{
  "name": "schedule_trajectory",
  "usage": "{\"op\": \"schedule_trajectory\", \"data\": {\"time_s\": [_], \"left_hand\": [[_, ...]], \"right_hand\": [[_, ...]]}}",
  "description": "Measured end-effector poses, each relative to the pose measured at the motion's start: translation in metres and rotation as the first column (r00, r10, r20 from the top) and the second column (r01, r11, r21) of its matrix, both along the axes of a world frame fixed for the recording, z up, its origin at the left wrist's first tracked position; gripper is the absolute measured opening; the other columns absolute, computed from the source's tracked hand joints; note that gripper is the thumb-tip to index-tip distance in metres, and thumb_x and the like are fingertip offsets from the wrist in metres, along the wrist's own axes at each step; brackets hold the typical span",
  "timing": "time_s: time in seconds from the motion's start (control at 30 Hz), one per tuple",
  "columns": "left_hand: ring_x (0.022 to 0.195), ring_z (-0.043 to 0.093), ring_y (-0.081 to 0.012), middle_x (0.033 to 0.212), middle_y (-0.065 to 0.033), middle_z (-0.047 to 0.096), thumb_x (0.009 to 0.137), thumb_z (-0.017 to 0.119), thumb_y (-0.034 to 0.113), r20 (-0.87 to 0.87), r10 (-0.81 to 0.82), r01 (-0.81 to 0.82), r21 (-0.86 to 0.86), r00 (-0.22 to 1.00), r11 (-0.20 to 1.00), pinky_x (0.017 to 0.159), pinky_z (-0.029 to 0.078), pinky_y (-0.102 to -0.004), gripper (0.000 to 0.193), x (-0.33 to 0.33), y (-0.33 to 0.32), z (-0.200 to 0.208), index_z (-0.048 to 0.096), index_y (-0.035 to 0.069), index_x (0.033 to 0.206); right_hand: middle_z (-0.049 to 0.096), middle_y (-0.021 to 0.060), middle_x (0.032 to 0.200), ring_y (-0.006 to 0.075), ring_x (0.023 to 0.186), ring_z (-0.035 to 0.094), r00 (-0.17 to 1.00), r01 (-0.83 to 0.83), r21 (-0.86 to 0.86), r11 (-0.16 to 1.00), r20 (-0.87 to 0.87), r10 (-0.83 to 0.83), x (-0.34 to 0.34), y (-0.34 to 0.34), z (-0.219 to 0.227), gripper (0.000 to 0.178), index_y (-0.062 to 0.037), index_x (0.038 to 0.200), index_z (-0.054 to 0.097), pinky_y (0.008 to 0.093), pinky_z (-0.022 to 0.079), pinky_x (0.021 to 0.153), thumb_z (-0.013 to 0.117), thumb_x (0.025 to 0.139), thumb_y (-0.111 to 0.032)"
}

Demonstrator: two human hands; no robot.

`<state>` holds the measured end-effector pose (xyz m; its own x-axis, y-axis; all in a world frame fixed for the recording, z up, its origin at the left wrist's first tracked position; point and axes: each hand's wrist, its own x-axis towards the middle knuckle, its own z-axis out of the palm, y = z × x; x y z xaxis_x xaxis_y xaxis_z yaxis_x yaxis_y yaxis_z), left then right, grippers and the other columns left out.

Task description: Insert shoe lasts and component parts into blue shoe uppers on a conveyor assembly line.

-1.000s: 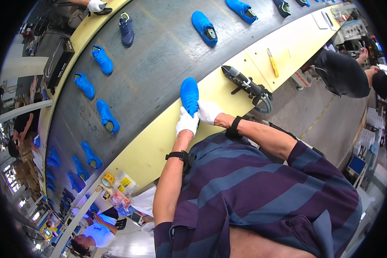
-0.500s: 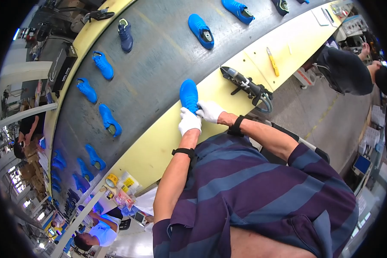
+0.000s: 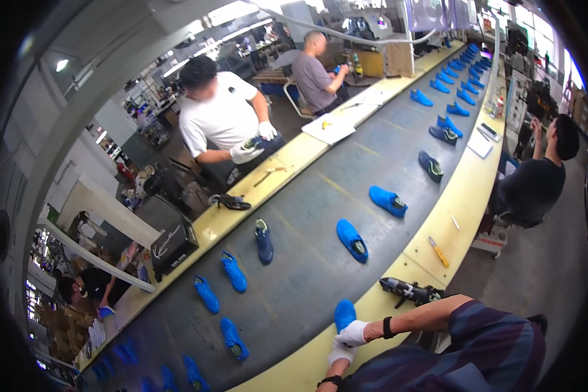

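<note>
A blue shoe (image 3: 344,313) is held at the near edge of the grey conveyor belt (image 3: 320,215), where belt and yellow worktop (image 3: 460,196) meet. The right hand (image 3: 353,333), in a white glove, is closed over the shoe's heel end, and the left hand (image 3: 340,353), also gloved, is pressed just below it; whether the left hand grips the shoe or only steadies the right cannot be told. The step in hand is judged to be the setting down or picking up of this shoe at the belt's edge, and which of the two cannot be settled. Whichever follows, a clean release or lift would be called for, so that the spacing to the other blue shoes (image 3: 351,240) farther out on the belt is kept. Just right of the held shoe, a black hand tool (image 3: 408,291) lies on the worktop, with a yellow-handled knife (image 3: 438,251) beyond it. Across the belt from the shoe, a person in a white shirt (image 3: 223,121) is at work with a shoe at the far worktop, and a person in black (image 3: 536,176) sits on the near side farther along. Compared with half a second earlier, the head has been raised and turned: the belt now runs away toward the upper right, far more of the hall is shown, and the hands and shoe have dropped to the lower edge, while the grip itself looks unchanged.
</note>
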<state>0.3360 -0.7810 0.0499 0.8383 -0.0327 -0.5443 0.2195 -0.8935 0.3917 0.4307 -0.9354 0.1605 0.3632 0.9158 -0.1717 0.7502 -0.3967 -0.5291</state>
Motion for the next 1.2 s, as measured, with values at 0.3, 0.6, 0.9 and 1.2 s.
{"op": "schedule_trajectory", "data": {"time_s": [0.3,0.6,0.9,1.2], "left_hand": [[0.13,0.062,-0.0416,0.139,-0.0241,0.065,0.096,0.049,0.059,-0.232,0.102,-0.097,0.033,0.967,0.995,0.107,0.051,-0.0508,0.071,0.021,-0.017,0.089,0.059,0.007,0.144],[0.128,0.063,-0.0446,0.137,-0.0286,0.065,0.093,0.056,0.061,-0.255,0.259,-0.244,0.088,0.932,0.966,0.106,0.051,-0.0499,0.085,0.016,-0.026,0.087,0.042,0.002,0.152],[0.129,0.062,-0.0455,0.138,-0.0282,0.065,0.093,0.06,0.054,-0.243,0.112,-0.109,0.027,0.964,0.994,0.107,0.05,-0.0509,0.079,0.013,-0.015,0.009,0.043,0.002,0.149],[0.126,0.066,-0.0388,0.133,-0.0179,0.069,0.092,0.068,0.055,-0.555,0.109,-0.409,-0.453,0.825,0.792,0.096,0.057,-0.0487,0.077,0.02,0.018,0.046,0.052,0.003,0.147]], "right_hand": [[0.077,0.0166,0.093,0.0378,0.09,0.076,0.98,-0.196,-0.357,0.913,-0.114,0.165,0.039,0.028,0.034,0.03,-0.0088,0.1,0.08,0.048,0.06,0.075,0.072,0.085,-0.033],[0.077,0.0193,0.095,0.0409,0.092,0.076,0.964,0.195,-0.341,0.92,-0.109,-0.245,0.007,0.002,0.03,0.025,-0.0063,0.102,0.079,0.0502,0.061,0.076,0.067,0.087,-0.023],[0.077,0.0183,0.097,0.0405,0.092,0.076,0.962,0.198,-0.332,0.922,-0.115,-0.248,0.001,0.0,0.022,0.029,-0.0076,0.111,0.074,0.0507,0.061,0.076,0.066,0.09,-0.025],[0.075,0.0191,0.087,0.0407,0.085,0.075,0.92,0.28,-0.302,0.911,-0.186,-0.344,0.012,-0.015,0.023,0.024,-0.0065,0.098,0.076,0.0505,0.059,0.073,0.066,0.086,-0.026]]}}
